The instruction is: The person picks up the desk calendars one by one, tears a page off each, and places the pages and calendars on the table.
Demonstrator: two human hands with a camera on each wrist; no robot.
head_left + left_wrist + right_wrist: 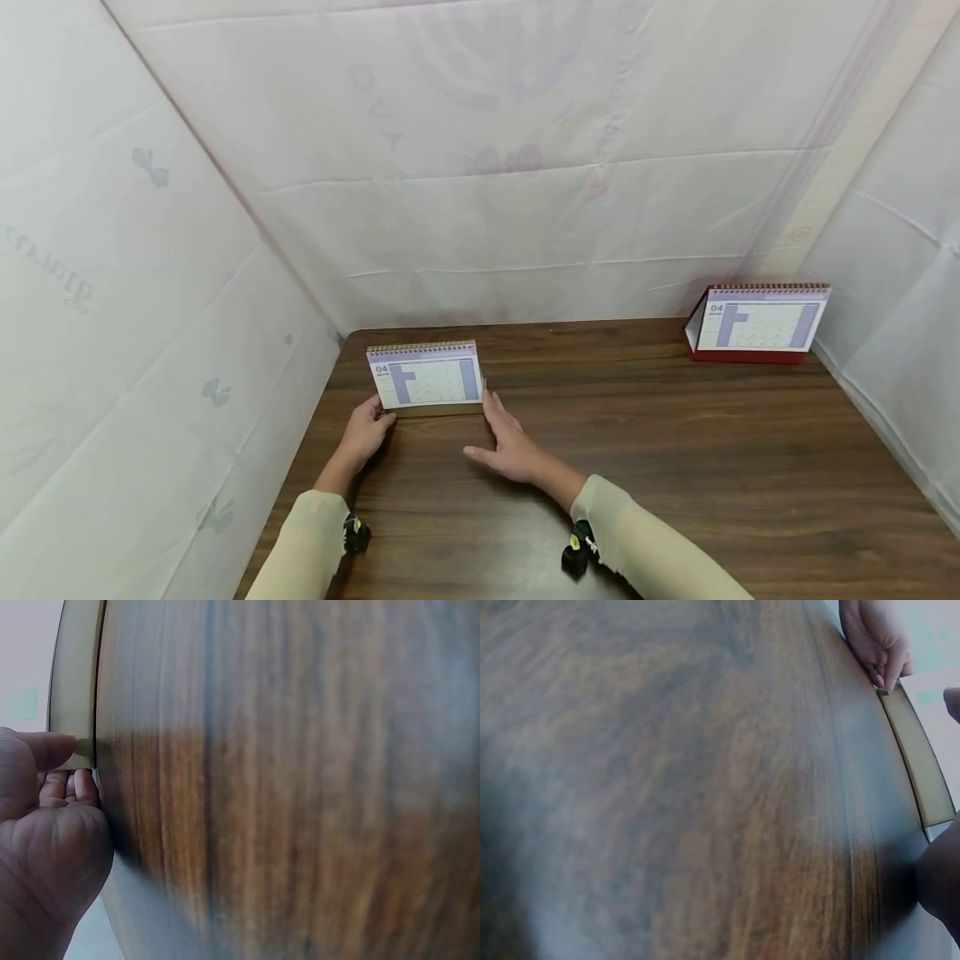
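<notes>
1. Cloth (525,217): pale printed sheeting hangs behind the table and along both sides.
2. Table (660,467): brown wood grain, with both hands at work over its left half.
3. Red calendar (765,323): stands upright near the right back corner, well apart from both hands and, I judge, no part of the present step.
4. Gold calendar (427,382): the thing being handled. It stands upright near the left back corner, page 04 facing the person, between the two hands. Its lower edge appears to rest on the table. The step in hand looks to be steadying or adjusting its place from both ends.
5. Right hand (516,447): fingers stretched out along the calendar's right end, thumb spread away, gripping nothing. The fingers seem to touch that end, though the contact itself is hard to make out. By my reading it guides or braces.
6. Left hand (365,431): pinches the lower left corner, so this is the hand with the hold.
7. Base (438,411): the gold strip under the page. The left thumb (54,750) lies on its front; the fingers curl in at its end. The next move, I judge, calls for even, light pressure at both ends, keeping the base flat, then loosening the left pinch without dragging the corner.
</notes>
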